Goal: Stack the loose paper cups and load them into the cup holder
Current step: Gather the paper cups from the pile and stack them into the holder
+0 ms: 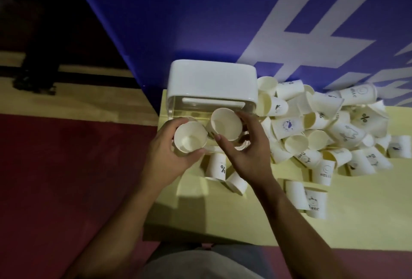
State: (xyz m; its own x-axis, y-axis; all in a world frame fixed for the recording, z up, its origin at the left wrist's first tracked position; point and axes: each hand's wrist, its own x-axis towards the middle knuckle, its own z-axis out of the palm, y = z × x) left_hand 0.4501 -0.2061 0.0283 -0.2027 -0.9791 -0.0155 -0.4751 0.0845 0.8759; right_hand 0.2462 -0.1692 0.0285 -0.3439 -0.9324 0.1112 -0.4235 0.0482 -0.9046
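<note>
**Two cups in hand, ready to nest**

The left hand [167, 156] grips one paper cup, the left cup [190, 137], with its mouth up. The fingers curl round its far wall and the thumb closes on the near rim. The right hand [247, 153] grips a second one, the right cup [226, 123]. It is tilted, and clamped between the thumb on the near side and the curled fingers on the far side. The two cups are just beside each other, between the two thumbs. I cannot tell if the left cup has others nested inside it.

The cup holder [211, 80], a white box with a clear front, stands just beyond the fingertips of both hands. The loose cups [323, 127] lie in a heap on the outer side of the right fingers. A few more lie below the palms on the yellow table [245, 218].

The step in hand, I judge, is to nest one cup into the other. To do it well, the right cup should first come upright, with its bottom over the mouth of the left cup. Then it should go straight down, the two axes in line. The grip should be light (paper walls probably dent easily). The left thumb should move off the rim so that it does not block the entry. The rims should end level, because a crooked cup may jam the stack in the holder.
</note>
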